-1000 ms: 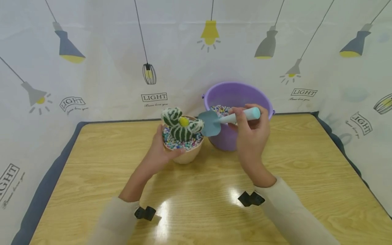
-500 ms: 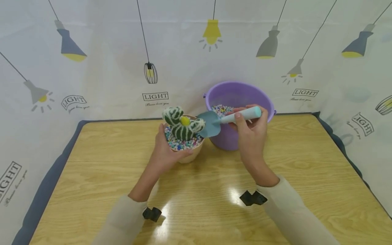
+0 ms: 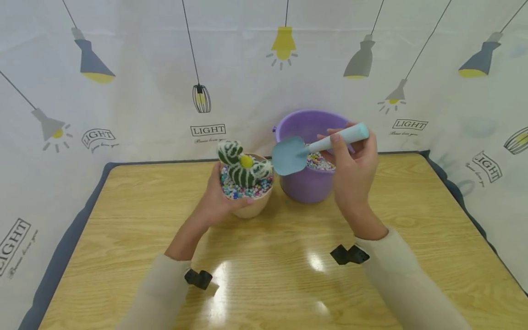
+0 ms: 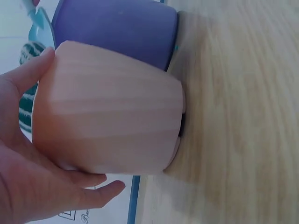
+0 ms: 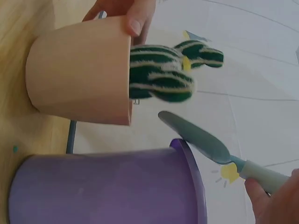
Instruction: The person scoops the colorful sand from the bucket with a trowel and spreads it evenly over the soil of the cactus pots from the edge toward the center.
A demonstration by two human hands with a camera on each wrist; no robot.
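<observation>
In the head view, my left hand grips a peach plant pot, thumb near the front rim and fingers round the left side. Colourful beads fill the pot around a knitted green-and-white cactus with a yellow tuft. My right hand holds a light-blue trowel by its handle. The trowel's blade hangs above the left rim of a purple bucket, apart from the pot in the right wrist view. More beads lie inside the bucket.
The pot and bucket stand side by side at the back of a wooden table. Behind them hangs a white cloth printed with lamps. One small teal bead lies on the table near the bucket's base.
My right hand has lifted the trowel up and to the right, taking its blade from beside the pot's rim to over the bucket's edge. My left hand keeps its grip on the pot.
</observation>
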